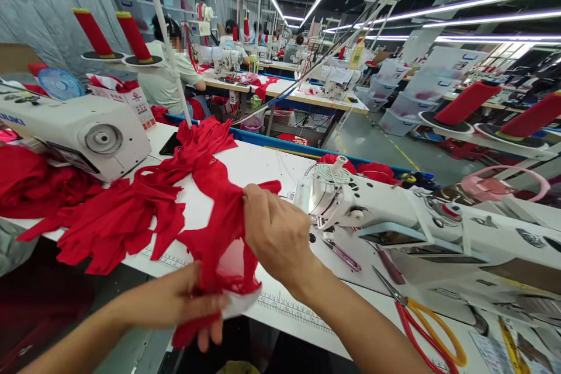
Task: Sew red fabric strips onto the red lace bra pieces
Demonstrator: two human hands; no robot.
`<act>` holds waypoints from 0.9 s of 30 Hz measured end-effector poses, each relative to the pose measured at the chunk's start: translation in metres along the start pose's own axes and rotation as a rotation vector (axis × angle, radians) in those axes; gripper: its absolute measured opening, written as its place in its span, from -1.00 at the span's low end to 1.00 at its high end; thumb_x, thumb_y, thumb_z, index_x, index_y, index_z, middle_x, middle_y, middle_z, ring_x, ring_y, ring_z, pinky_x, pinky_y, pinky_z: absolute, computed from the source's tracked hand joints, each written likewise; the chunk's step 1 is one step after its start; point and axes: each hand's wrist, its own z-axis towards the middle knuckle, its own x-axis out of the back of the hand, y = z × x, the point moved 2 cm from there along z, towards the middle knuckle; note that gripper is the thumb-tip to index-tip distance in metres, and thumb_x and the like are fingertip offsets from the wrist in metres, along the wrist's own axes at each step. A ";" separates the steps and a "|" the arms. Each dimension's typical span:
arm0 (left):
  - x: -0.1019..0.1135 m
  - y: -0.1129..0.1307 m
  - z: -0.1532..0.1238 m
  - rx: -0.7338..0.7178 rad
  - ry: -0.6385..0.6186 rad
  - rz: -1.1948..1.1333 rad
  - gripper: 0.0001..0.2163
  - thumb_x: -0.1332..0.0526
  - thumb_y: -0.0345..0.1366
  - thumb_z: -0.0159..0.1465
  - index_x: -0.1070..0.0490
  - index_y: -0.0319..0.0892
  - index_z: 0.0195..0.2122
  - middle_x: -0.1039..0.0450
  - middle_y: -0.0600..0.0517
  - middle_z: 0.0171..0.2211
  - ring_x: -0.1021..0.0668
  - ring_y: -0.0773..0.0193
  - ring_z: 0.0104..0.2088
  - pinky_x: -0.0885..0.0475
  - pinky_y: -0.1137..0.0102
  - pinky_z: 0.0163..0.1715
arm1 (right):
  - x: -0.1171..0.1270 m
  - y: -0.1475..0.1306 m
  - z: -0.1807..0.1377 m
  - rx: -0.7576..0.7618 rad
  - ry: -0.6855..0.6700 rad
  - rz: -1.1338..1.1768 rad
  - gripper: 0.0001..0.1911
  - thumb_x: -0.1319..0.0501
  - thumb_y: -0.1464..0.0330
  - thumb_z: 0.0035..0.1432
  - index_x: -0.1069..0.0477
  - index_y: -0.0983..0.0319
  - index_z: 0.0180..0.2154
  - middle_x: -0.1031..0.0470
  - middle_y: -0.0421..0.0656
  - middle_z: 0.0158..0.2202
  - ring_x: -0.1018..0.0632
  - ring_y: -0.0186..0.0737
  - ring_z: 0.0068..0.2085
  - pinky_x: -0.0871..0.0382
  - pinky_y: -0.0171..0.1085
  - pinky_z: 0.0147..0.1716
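Observation:
A piece of red fabric (217, 210) with a sheer panel and a white edge hangs between my two hands over the table's front edge. My right hand (276, 234) is closed around its upper part, fingers curled in. Lower down, my left hand (188, 301) pinches the bottom of the fabric near the white part, thumb on top. Piles of cut red fabric (118, 216) lie on the white table to the left. Right of my right hand stands a white sewing machine (372, 204), with a small pink-handled tool (344, 254) on its bed.
Scissors with red and orange handles (421, 327) lie at the right front. A ruler strip (289, 307) runs along the table edge. Another sewing machine (100, 128) stands at the left. Red thread cones (135, 38) rise behind it. A person (169, 70) sits beyond.

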 end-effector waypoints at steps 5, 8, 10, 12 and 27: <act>0.074 0.037 -0.002 -0.162 0.730 0.389 -0.73 -0.11 -0.12 0.29 -0.51 -0.18 -0.23 -0.51 0.08 -0.54 -0.46 0.33 -0.64 -0.34 0.48 -0.62 | 0.060 0.008 0.001 0.121 0.047 -0.141 -0.80 -0.21 0.45 0.28 -0.38 0.36 -0.06 -0.48 -0.20 -0.52 -0.44 -0.31 -0.53 -0.21 -0.25 -0.48; 0.089 0.070 0.002 -0.421 1.215 0.812 -0.63 -0.02 -0.37 0.29 -0.47 -0.12 0.05 -0.50 0.08 -0.52 -0.52 0.27 -0.52 -0.43 0.43 -0.44 | 0.091 0.019 -0.019 0.158 0.034 -0.212 -0.68 -0.29 0.43 0.23 -0.37 0.32 0.02 -0.51 -0.21 -0.50 -0.51 -0.26 -0.46 -0.31 -0.24 -0.39; 0.081 0.071 0.010 -0.627 1.344 1.055 -0.58 -0.02 -0.44 0.30 -0.42 -0.11 0.14 -0.53 0.05 -0.44 -0.55 0.26 -0.43 -0.46 0.41 -0.34 | 0.103 0.027 -0.046 0.176 -0.026 -0.195 -0.67 -0.33 0.46 0.20 -0.40 0.28 0.00 -0.52 -0.22 -0.50 -0.53 -0.23 -0.43 -0.35 -0.22 -0.32; 0.062 0.047 0.023 -0.783 1.297 1.258 -0.54 -0.04 -0.52 0.29 -0.37 -0.11 0.19 -0.56 0.00 -0.32 -0.58 0.24 -0.33 -0.49 0.37 -0.21 | 0.106 0.031 -0.084 0.291 -0.091 -0.141 -0.80 -0.29 0.48 0.23 -0.43 0.29 -0.09 -0.51 -0.21 -0.53 -0.49 -0.25 -0.48 -0.33 -0.22 -0.36; -0.044 -0.042 0.069 -0.841 0.793 1.277 -0.73 -0.20 -0.31 0.36 -0.47 -0.28 0.05 -0.58 -0.10 -0.01 -0.52 0.11 0.11 0.15 -0.03 0.42 | 0.043 0.014 -0.173 0.048 -0.562 0.252 -0.73 -0.09 0.34 0.40 -0.46 0.25 0.02 -0.58 -0.06 -0.03 -0.52 -0.13 0.03 -0.13 -0.03 0.24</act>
